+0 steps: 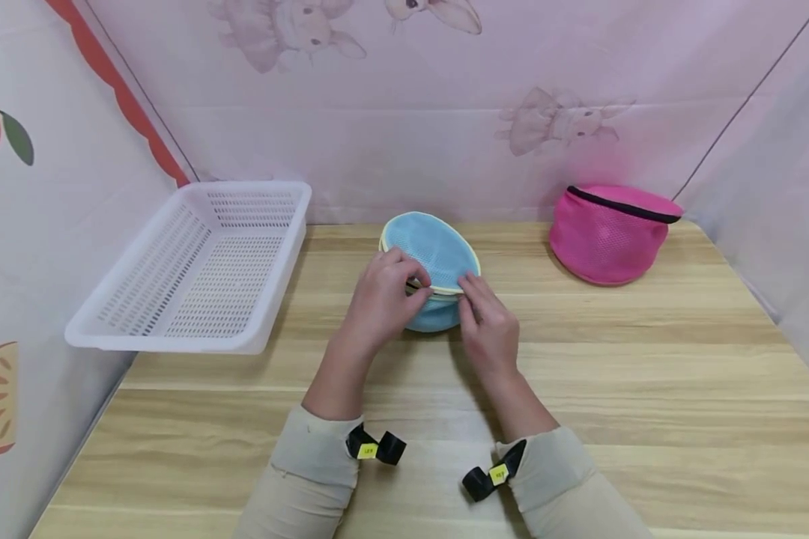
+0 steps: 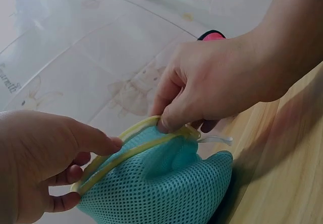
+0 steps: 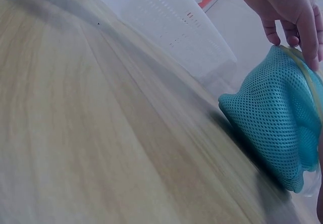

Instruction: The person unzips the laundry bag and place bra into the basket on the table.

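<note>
A light-blue mesh laundry bag [image 1: 431,251] with yellow trim sits upright on the table, its round top tilted up at the back. My left hand [image 1: 386,296] is at the front left of its rim, thumb and forefinger pinching the edge. At the front right, my right hand [image 1: 491,329] grips the trim between thumb and fingers. The left wrist view shows two yellow trim bands [image 2: 126,156] with a gap between them, and a white strip [image 2: 216,140] by the right hand. The bag's mesh side [image 3: 270,118] looks creased. The zipper pull cannot be made out.
A white perforated plastic basket [image 1: 270,299] stands on the left of the wooden table [image 1: 613,419]. At the back right is a pink mesh bag [image 1: 607,236] with a black zipper band. A printed cloth wall [image 1: 445,165] rises behind the table.
</note>
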`<move>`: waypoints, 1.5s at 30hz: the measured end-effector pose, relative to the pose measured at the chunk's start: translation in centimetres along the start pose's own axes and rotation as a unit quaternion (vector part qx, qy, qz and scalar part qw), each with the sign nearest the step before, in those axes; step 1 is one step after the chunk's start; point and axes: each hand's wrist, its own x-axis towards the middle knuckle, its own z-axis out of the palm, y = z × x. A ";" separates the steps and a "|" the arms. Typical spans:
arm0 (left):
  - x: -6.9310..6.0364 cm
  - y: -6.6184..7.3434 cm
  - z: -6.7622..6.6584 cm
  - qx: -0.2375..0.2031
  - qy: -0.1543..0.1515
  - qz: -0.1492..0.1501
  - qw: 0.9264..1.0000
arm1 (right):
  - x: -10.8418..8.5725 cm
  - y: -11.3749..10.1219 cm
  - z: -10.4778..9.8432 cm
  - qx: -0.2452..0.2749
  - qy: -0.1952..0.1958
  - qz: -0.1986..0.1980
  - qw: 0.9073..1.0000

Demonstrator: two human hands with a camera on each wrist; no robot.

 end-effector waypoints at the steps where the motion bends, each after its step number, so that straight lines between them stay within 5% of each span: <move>1: 0.0 0.0 0.0 0.002 0.002 0.001 1.000 | 0.0 0.0 0.0 0.003 0.008 0.003 1.000; 12: -0.4 -0.3 0.3 0.018 0.023 0.015 0.999 | -0.1 0.2 0.1 0.022 0.056 0.047 0.997; 25: -0.9 -0.8 0.7 0.011 -0.002 -0.047 0.999 | 0.0 0.3 0.2 0.070 0.056 0.148 0.985; 39: -1.2 -1.5 1.1 0.016 -0.028 -0.060 0.998 | -0.1 0.5 -0.2 0.144 0.036 0.285 0.947; 45: -1.0 -1.6 1.2 0.017 -0.040 -0.064 0.997 | 0.6 -0.4 -0.8 0.213 0.037 0.340 0.915</move>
